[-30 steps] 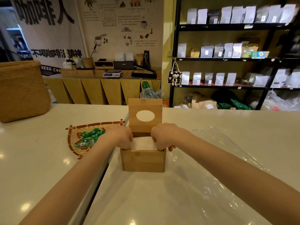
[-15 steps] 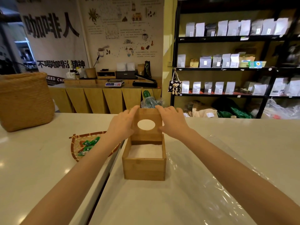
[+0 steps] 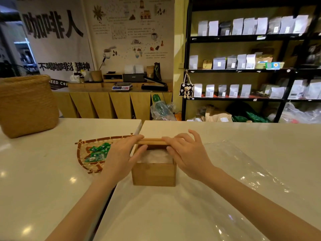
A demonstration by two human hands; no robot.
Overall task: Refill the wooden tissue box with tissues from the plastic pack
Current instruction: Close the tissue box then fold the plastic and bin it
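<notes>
since a moment ago the lid (image 3: 152, 141) has swung down from upright, half shut over the box (image 3: 153, 173). left hand (image 3: 121, 157) and right hand (image 3: 189, 153) pinch its edge to guide it; tissues (image 3: 154, 157) sit inside; empty pack (image 3: 243, 171) lies right of the box.

A: What's the box (image 3: 154, 174) looking like?

B: It's showing as pale wood, smooth and matt, with a fine grain; the lid (image 3: 152, 141) is looking the same. The tissues (image 3: 155, 157) inside are reading as soft white paper, matt.

A: And the wrap (image 3: 243, 173)?

B: Clear thin plastic, crinkling and catching glossy glints. The counter (image 3: 43, 185) is shining too, a smooth, polished off-white surface throwing back lamp spots.

A: Anything rough?

B: The basket (image 3: 26, 105) is looking coarse and woven, matt straw-brown. The tray (image 3: 85, 148) is showing plaited bamboo strips, holding glossy green packets (image 3: 99, 152).
</notes>
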